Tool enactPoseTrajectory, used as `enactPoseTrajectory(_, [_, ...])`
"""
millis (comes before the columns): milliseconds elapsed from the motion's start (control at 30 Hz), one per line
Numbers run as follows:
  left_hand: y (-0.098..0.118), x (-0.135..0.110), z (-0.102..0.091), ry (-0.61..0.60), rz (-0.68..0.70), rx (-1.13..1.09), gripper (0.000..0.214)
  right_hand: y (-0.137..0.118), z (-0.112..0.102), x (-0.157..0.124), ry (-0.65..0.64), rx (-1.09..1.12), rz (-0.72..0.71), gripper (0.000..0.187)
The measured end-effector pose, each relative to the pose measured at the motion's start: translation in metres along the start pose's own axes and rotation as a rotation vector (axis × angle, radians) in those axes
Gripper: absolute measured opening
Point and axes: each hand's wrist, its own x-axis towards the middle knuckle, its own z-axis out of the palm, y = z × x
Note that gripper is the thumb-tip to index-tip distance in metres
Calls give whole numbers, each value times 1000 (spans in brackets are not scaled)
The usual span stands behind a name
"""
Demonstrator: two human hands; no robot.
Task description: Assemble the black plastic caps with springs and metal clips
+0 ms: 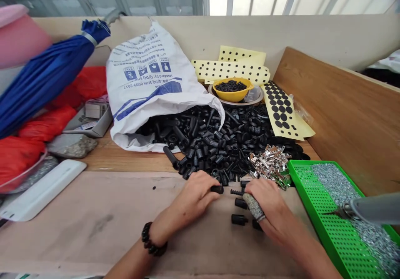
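My left hand (196, 191) is closed around a short black plastic cylinder (217, 189), which sticks out to the right between thumb and fingers. To its right, my right hand (268, 199) has its fingers curled together, with a grey speckled wrap (253, 207) on one digit. A thin black ribbed stem (236, 192) points left from under these fingertips, toward the cylinder but apart from it. Several black caps (239, 219) lie on the mat beside and below my right hand. Beyond both hands is a heap of black plastic parts (206, 145).
A white woven sack (150, 74) spills the black parts. Small metal clips (271, 164) are piled near a green tray (315, 212) of tiny metal pieces. A grey power tool (375, 209) reaches over the tray. Behind stand a yellow bowl (246, 95) and dotted sticker sheets (283, 112).
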Motion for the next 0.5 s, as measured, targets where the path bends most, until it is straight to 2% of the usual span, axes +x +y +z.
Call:
enactPoseTrajectory(133, [11,1,7,59,-160,-540,25,-9,-4,-2,34,23,-27,28])
enactPoseTrajectory(233, [20,6,14,110,-253,-873,24,-11,-1,-2,55,23,-55,27])
enactPoseTrajectory(367, [31,12,21,288,-361,-1126,29,-12,8,-1,81,-34,-68,30])
enactPoseTrajectory(500, [37,11,25,264,-416,-1336,32,-10,10,-1,191,-110,-85,31])
